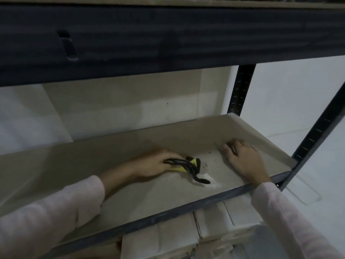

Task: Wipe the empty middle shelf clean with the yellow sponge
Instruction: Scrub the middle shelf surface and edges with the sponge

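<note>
The middle shelf [130, 193] is a pale board in a dark metal frame. My left hand [155, 163] lies on the board near its middle, shut on the yellow sponge [194, 162], of which only small yellow patches show between my fingers and some black strap-like loops [190, 167]. A black strand trails from it to a small white patch [207, 178] on the board. Dark crumbs [207, 165] lie scattered just right of the sponge. My right hand [242, 159] rests palm down on the shelf's right part, fingers spread, holding nothing.
The upper shelf's dark beam [168, 40] hangs low across the top. Dark slotted uprights stand at the right rear [240, 90] and right front [317, 131]. Pale boxes [186, 234] sit on the level below. A white wall is behind.
</note>
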